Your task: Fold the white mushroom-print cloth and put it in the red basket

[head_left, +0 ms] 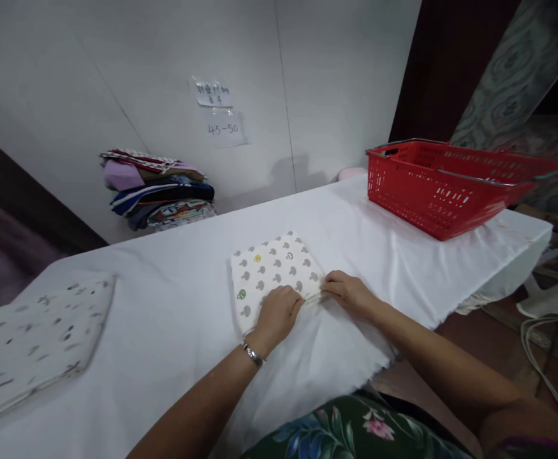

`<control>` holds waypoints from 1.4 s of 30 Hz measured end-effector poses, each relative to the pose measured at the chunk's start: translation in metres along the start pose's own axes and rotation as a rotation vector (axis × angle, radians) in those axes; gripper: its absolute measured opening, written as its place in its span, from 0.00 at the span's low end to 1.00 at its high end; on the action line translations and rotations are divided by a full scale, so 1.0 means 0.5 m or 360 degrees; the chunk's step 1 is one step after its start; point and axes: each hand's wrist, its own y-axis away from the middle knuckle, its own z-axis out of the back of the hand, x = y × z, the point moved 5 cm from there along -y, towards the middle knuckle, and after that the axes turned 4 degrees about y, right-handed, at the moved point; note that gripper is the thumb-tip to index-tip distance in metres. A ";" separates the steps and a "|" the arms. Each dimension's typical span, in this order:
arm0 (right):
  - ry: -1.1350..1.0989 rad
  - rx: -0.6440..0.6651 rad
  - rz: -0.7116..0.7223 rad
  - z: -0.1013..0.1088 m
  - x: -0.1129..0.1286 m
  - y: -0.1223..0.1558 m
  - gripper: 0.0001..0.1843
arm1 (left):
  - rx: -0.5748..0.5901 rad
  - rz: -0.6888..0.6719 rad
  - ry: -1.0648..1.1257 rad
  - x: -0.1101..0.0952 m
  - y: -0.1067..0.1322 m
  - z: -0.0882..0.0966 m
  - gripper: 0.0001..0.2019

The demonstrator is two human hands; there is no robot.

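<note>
A folded white cloth (269,268) with grey, green and yellow mushroom prints lies in front of me on the white-covered table. My left hand (279,312) rests over its near edge, fingers curled and closed on the fabric. At the near right corner, my right hand (348,292) pinches the layered edge between thumb and fingers. A silver bracelet (252,354) circles my left wrist. The fingertips of both hands are partly hidden by the cloth and the hands themselves.
A red plastic basket (417,191) with metal handles stands at the back right of the table (173,299). Another folded patterned cloth (44,338) lies at the left. Behind the far edge is a stack of folded fabrics (164,191); paper signs (224,127) hang on the wall.
</note>
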 end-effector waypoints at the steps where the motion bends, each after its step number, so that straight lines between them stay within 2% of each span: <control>1: 0.0014 0.0028 0.0017 0.001 0.001 0.001 0.14 | 0.0011 -0.0007 -0.0012 -0.001 0.002 -0.002 0.10; 5: 0.0047 0.0092 0.0060 0.006 0.004 -0.003 0.13 | 0.0028 0.0045 0.0071 0.004 0.001 0.000 0.06; 10: 0.0121 0.0117 0.0111 0.004 0.008 -0.011 0.13 | 0.0058 0.0166 0.0187 0.013 -0.001 0.007 0.09; 15: 0.0240 0.0142 0.0171 -0.008 0.008 -0.013 0.13 | 0.0132 0.0069 -0.0009 0.003 -0.002 0.006 0.12; 23: 0.0272 0.0024 0.0116 -0.008 -0.003 -0.006 0.15 | 0.0238 -0.0080 -0.0432 -0.020 0.007 0.005 0.11; 28: 0.0213 0.0015 0.0108 -0.008 -0.008 0.002 0.15 | 0.0164 -0.0157 -0.0460 -0.019 0.016 -0.006 0.12; 36: 0.0257 0.0010 0.0266 0.003 0.015 0.003 0.15 | 0.0143 -0.0199 -0.0614 -0.021 0.020 -0.016 0.11; 42: 0.0369 0.0003 0.0368 -0.013 0.028 -0.013 0.14 | 0.0133 -0.0155 -0.0421 -0.016 0.017 -0.006 0.09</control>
